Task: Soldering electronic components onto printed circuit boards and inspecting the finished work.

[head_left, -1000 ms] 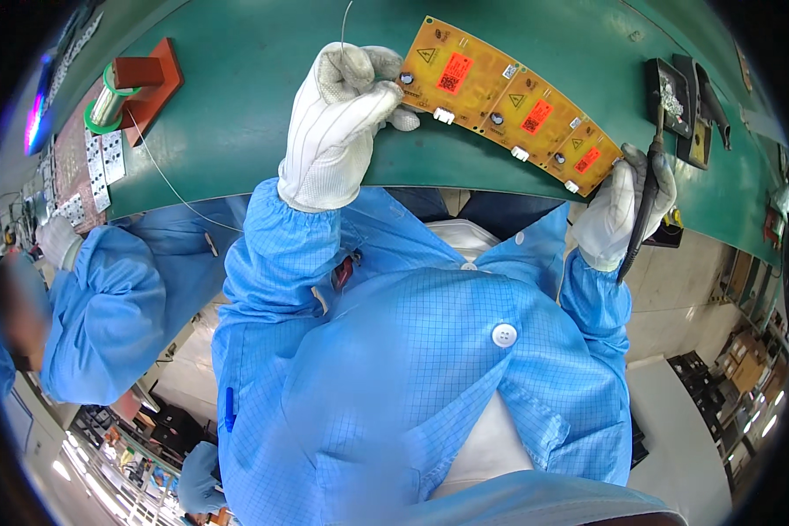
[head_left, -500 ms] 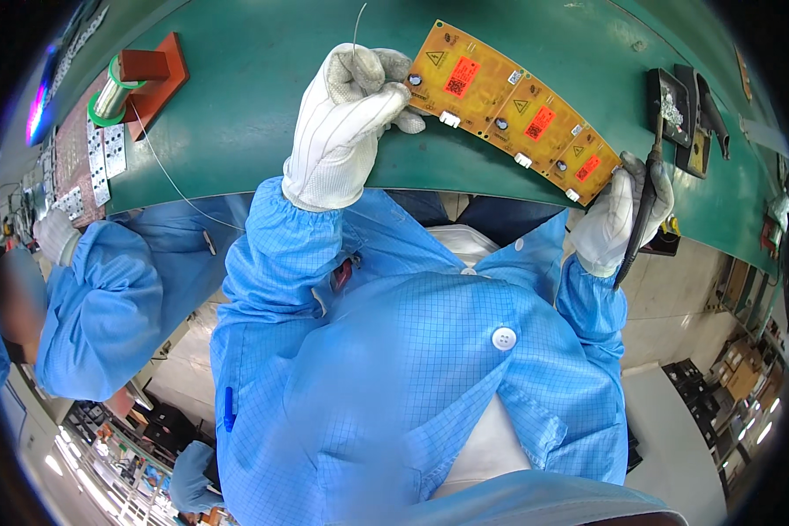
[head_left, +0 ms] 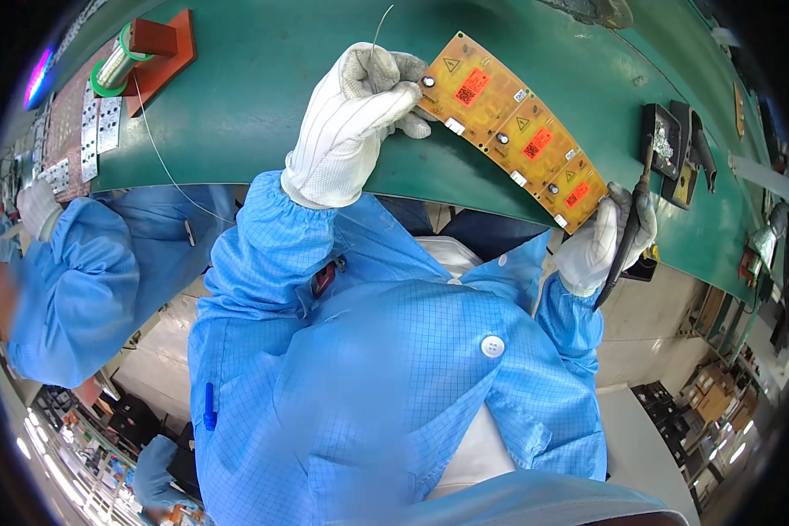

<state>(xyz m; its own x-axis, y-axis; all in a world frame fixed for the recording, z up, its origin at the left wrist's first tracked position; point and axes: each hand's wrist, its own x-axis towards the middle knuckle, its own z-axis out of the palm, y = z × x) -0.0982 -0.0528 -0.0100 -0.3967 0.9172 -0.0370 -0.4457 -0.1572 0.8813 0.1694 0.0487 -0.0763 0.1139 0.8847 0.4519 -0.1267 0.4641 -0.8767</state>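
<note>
Between my two white-gloved hands a long yellow-brown circuit board [head_left: 510, 133] is held tilted above the green bench, its right end lower. Red labels, white connectors and small round capacitors show on its face. My left hand [head_left: 359, 114] is closed on the board's left end and also pinches a thin solder wire [head_left: 382, 24], whose tip sticks up above the fingers. My right hand [head_left: 609, 237] grips the board's right end. A soldering iron [head_left: 627, 241] with a dark handle and cable lies in that same hand, its tip pointing up toward a black tray.
A solder spool [head_left: 114, 68] on a red-brown stand [head_left: 184, 53] is at the far left, its wire trailing down. The black soldering stand [head_left: 666, 140] holds shiny bits at the right. A co-worker in blue [head_left: 88, 280] sits at left. The green bench [head_left: 280, 53] curves behind.
The board's right end has dropped, and my right hand has lowered with it. The whole view has shifted slightly. Both hands keep their hold.
</note>
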